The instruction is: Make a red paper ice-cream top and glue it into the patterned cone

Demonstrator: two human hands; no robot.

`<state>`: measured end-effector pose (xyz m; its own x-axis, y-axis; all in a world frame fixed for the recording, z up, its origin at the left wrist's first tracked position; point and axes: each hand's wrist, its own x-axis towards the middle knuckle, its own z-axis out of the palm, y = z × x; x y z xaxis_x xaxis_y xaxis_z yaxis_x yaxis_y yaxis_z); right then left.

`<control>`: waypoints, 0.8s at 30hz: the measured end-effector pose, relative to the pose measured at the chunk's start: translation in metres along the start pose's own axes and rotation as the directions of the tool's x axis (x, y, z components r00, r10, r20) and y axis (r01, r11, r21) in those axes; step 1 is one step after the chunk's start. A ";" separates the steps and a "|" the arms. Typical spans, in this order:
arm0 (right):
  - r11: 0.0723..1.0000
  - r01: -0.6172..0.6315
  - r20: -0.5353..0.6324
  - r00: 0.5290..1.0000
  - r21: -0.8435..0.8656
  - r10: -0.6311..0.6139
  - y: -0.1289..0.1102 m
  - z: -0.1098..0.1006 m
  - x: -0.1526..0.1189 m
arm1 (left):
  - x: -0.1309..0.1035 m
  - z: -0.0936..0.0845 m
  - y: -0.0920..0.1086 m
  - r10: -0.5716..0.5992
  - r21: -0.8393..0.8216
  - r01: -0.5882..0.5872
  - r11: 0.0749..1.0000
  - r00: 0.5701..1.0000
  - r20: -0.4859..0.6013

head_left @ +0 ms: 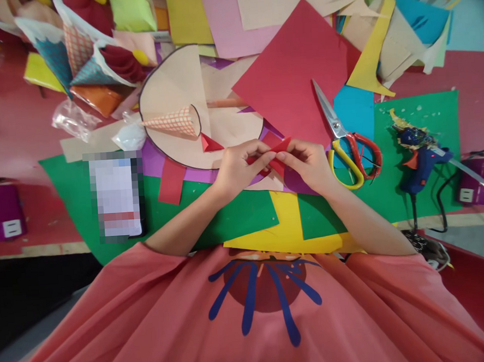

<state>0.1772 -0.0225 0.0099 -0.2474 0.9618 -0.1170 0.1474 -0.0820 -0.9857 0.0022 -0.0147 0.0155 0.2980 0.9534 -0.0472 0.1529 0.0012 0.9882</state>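
Between my two hands is a small piece of folded red paper. My left hand pinches its left side, thumb against the fingers. From the other side my right hand pinches it too, and the thumb tips nearly meet. Just left of my left hand, a small red paper piece lies on a cream paper disc with a dark edge. A checked paper cone rests on that disc. Scissors with one red and one yellow handle lie right of my right hand.
A large red sheet lies beyond my hands. A blue glue gun with a cord rests on green paper at right. At left lies a phone. Several wrapped cones and paper scraps fill the far side.
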 end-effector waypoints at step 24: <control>1.000 0.000 0.030 1.000 0.018 0.000 -0.005 0.000 0.001 | 0.000 -0.001 0.001 -0.083 0.002 0.083 0.997 0.990 0.114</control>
<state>0.1761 -0.0213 0.0142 -0.2763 0.9535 -0.1203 0.1297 -0.0870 -0.9877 0.0012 -0.0143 0.0172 0.3900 0.9092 -0.1455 0.1788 0.0803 0.9806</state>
